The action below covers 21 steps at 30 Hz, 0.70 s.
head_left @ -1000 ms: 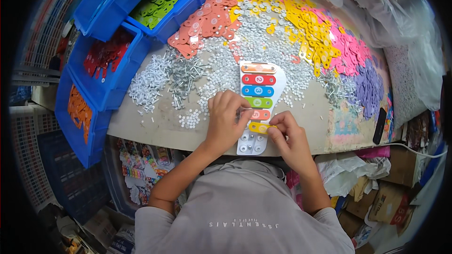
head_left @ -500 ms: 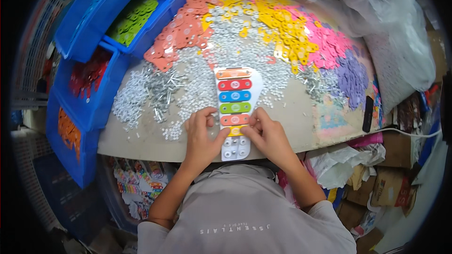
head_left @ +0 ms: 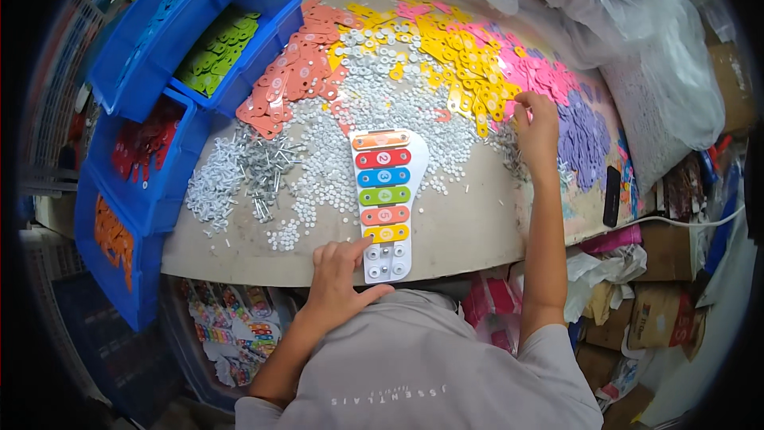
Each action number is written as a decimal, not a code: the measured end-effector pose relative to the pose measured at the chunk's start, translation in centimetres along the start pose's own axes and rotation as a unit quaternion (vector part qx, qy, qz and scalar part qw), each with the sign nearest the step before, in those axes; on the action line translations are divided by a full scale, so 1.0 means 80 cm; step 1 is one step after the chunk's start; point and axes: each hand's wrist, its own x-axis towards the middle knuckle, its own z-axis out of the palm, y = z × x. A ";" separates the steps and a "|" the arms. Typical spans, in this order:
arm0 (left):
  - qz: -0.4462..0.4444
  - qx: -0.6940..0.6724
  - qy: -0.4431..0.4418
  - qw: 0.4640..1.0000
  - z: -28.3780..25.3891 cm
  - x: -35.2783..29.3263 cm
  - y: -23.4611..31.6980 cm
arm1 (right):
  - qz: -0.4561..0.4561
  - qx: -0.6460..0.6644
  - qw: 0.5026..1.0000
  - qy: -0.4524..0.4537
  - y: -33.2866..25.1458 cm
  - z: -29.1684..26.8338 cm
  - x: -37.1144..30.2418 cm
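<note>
On the table's near edge lies a toy xylophone (head_left: 402, 215), a white base with a column of coloured bars: orange, red, blue, green, coral and yellow from far to near. Its nearest end has no bar and shows white round fittings. My left hand (head_left: 338, 280) grips the base's lower left, index finger by the yellow bar and thumb at the bottom edge. Out to the right, my right hand (head_left: 537, 129) is at the pink pieces (head_left: 541, 72), beside the yellow pieces (head_left: 469, 56). Its fingers are curled together; whatever is between them is hidden.
White round caps (head_left: 382, 72) spread across the table, with metal pins (head_left: 267, 167) on the left. Coral pieces (head_left: 294, 72) and purple pieces (head_left: 583, 139) lie farther out. Blue bins (head_left: 185, 167) stand left; a black bar-shaped object (head_left: 611, 195) and a clear plastic bag (head_left: 664, 111) are right.
My right hand has left the xylophone and moved right and away to the pink pieces. My left hand has shifted down along the base, which sits slightly left and nearer in view.
</note>
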 end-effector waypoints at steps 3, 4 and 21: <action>-0.008 0.008 0.006 1.000 0.007 -0.003 -0.003 | -0.001 0.018 1.000 -0.025 -0.004 0.015 0.024; -0.021 -0.003 0.006 1.000 0.009 -0.003 -0.004 | -0.031 0.036 0.998 -0.029 -0.017 0.023 0.031; 0.011 -0.010 0.031 0.999 0.014 0.001 -0.012 | -0.094 -0.062 0.982 -0.151 -0.064 0.258 0.247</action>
